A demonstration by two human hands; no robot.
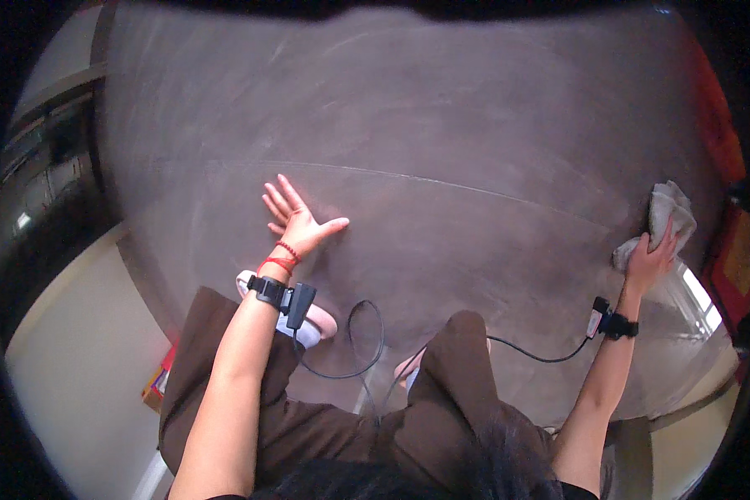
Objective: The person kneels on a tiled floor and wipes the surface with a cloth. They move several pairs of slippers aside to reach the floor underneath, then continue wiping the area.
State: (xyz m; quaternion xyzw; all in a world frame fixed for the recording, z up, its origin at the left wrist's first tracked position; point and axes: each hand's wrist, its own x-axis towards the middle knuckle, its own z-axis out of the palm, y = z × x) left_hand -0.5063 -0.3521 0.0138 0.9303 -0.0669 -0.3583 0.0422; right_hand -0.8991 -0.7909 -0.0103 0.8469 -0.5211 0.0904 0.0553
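Observation:
My left hand [297, 215] has its fingers spread and nothing in it, over or against a dark grey surface [381, 250] that fills most of the view and bears pale smears and streaks. A thin light line [412, 177] crosses that surface beyond the fingertips. Far to the right, my right hand [651, 257] holds a crumpled light grey cloth [670, 209] against the same surface, with the fingers partly over it. Each wrist bears a black strap with a small device, and red bracelets [278, 265] circle the left wrist.
A black cable [381, 337] loops between the two wrist devices, above my bent knees. Pale slippers [322, 319] show near my knees. At the left stand a dark glossy panel [50, 169] and a small colourful box [157, 387]. Red and orange things [722, 144] line the right rim.

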